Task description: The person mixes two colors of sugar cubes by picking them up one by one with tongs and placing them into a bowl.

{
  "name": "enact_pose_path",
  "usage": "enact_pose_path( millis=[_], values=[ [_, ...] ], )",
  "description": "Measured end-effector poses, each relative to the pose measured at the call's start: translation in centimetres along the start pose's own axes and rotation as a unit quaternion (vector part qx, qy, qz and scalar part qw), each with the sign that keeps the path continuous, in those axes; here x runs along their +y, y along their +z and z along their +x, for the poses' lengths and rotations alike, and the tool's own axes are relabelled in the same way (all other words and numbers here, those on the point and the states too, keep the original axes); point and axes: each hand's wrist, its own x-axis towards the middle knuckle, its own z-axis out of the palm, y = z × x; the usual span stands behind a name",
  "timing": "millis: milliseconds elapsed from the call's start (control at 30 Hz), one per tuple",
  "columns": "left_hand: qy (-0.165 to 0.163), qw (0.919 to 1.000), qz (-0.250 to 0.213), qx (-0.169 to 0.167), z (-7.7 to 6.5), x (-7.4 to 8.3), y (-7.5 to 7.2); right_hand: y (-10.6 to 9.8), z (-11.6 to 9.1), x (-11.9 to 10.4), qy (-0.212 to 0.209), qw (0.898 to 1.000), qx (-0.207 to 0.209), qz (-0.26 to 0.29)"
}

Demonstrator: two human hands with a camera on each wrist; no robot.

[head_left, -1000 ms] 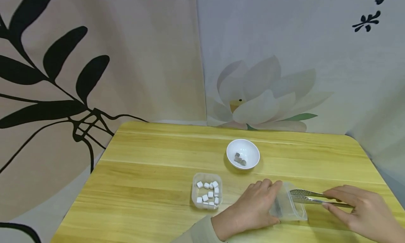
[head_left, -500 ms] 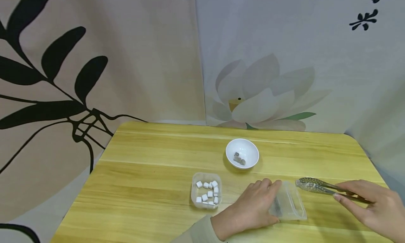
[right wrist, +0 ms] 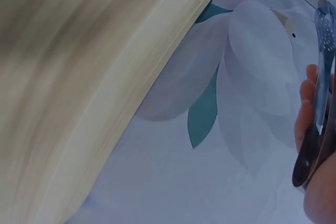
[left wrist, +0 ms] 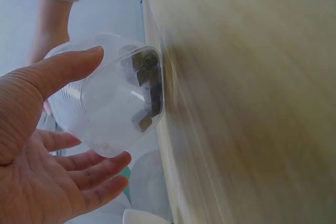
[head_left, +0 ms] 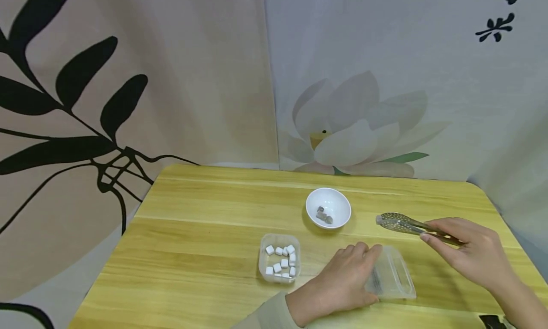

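The right hand (head_left: 468,246) pinches metal tongs (head_left: 399,226), whose tips hold a small greyish cube (head_left: 378,219) above the table (head_left: 205,253), to the right of the white bowl (head_left: 338,203). The left hand (head_left: 348,276) grasps a clear container (head_left: 391,274) lying on its side, dark cubes (left wrist: 144,61) along its lower wall. Even, moderate pressure probably serves best: slack tips could drop the cube, hard squeezing eject it.

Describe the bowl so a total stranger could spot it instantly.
On the wooden table, look toward the far edge. There sits a round bowl holding a few grey cubes. Unlike the clear box of white cubes and the clear tub in the left hand, it's solid white.
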Motion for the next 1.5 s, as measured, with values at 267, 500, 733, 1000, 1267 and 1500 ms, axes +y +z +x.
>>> enact_pose_path(
  millis=[267, 500, 733, 1000, 1267, 1500],
  values=[
    [0.003, 1.0, 0.002, 0.002, -0.1, -0.1, -0.1, 3.1, 2.5, -0.8, 0.039, 0.998, -0.037, -0.016],
    [0.005, 1.0, 0.006, 0.002, -0.1, -0.1, -0.1, 5.7, 3.6, -0.9, 0.063, 0.994, -0.082, -0.019],
    [0.005, 1.0, 0.005, 0.003, -0.1, 0.1, -0.1, 5.5, 3.0, -0.9, 0.086, 0.991, -0.097, -0.012],
    [0.001, 1.0, 0.003, 0.0, 0.0, 0.1, -0.1, 2.9, 1.6, -0.5, 0.104, 0.993, -0.055, 0.005],
    [0.001, 1.0, -0.003, -0.002, 0.0, -0.1, 0.0, 0.3, -0.4, -0.2, 0.156, 0.987, -0.031, 0.036],
    [0.0, 1.0, -0.007, -0.006, 0.0, -0.1, 0.0, -1.6, -1.9, -0.2, 0.116, 0.993, -0.017, 0.015]
  ],
)
